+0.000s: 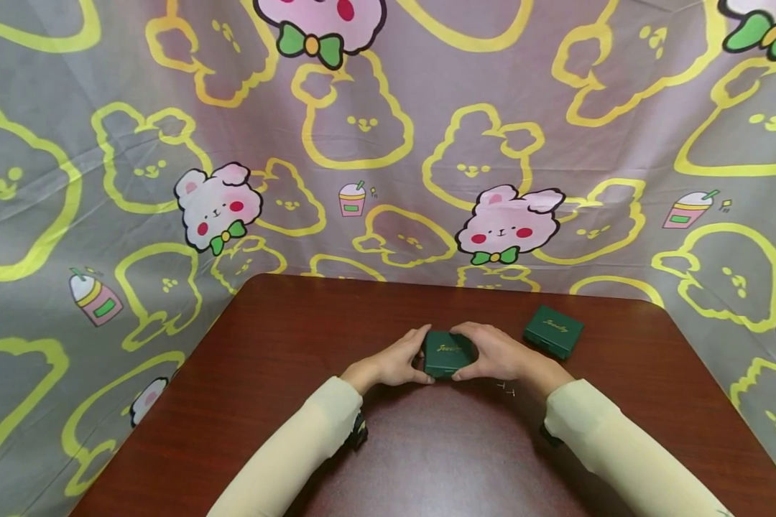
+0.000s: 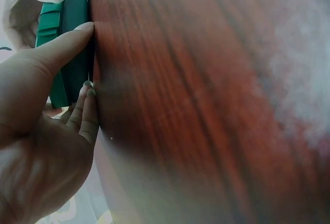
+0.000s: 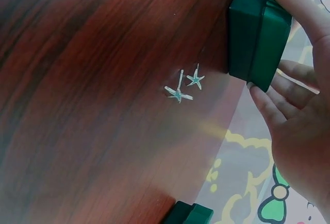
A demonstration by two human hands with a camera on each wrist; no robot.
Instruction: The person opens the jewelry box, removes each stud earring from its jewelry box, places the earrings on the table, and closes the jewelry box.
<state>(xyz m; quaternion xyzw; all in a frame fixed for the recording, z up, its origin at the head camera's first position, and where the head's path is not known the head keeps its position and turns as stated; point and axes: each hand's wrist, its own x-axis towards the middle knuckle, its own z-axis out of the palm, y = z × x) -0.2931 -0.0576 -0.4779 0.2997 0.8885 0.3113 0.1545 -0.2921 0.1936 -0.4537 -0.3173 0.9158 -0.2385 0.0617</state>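
Note:
A small dark green jewelry box [image 1: 449, 362] with gold lettering on its lid sits on the table, lid down flat. My left hand [image 1: 397, 360] grips its left side, thumb at the front and fingers toward the back. From the right, my right hand [image 1: 496, 353] holds the same box between thumb and fingers. In the right wrist view the box [image 3: 245, 33] looks closed, its seam running along the side. Two silver star-shaped stud earrings, one [image 3: 178, 95] close to the other [image 3: 195, 80], lie on the wood near the right hand.
A second green jewelry box [image 1: 552, 332] stands farther right and back, beyond the right wrist. The dark red-brown wooden table [image 1: 284, 352] ends at a cartoon-printed cloth [image 1: 420, 187] hanging behind and at the sides.

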